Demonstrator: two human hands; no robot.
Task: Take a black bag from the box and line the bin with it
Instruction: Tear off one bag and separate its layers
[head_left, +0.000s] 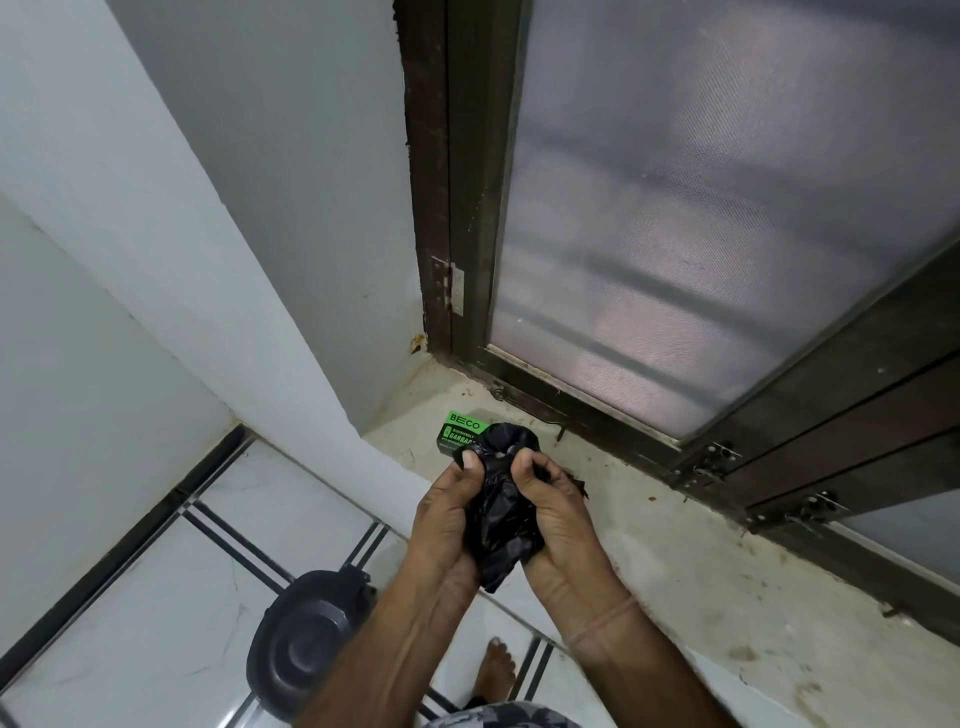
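Black crumpled plastic bag (501, 525) sits bunched between both hands, held above the edge of a stained, pale stone sill (701, 571). The left hand (441, 512) pinches the bag's upper part, thumb pressed onto the plastic; the right hand (553, 512) grips the other side with fingers curled into the folds — both closed on it, close together. Just behind the bag, a green cardboard box printed with white lettering (460, 431) lies flat on the sill near the corner of a dark brown door frame (441, 208). Below, on the white tiled floor (156, 597), stands a dark grey round lidded bin (306, 639) — lid down, beside a bare foot (496, 670).
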